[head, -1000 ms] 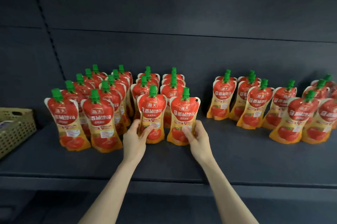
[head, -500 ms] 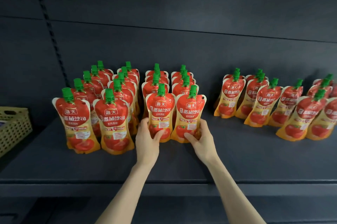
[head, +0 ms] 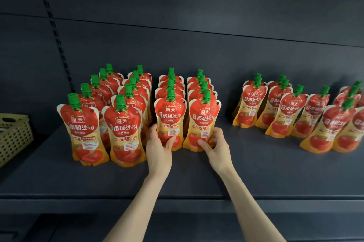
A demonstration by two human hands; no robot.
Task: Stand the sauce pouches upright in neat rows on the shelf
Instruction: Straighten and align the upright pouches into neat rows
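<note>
Left hand (head: 160,144) clamped on pouch (head: 169,121), right hand (head: 215,144) on next pouch (head: 202,125), frame centre. Four neat rows (head: 126,103) standing left; right cluster (head: 295,111) leaning, unsorted. Roughly half done.

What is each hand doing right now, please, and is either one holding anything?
Left hand: closed around the base of the front pouch of the third row.
Right hand: closed around the base of the front pouch of the fourth row.
</note>
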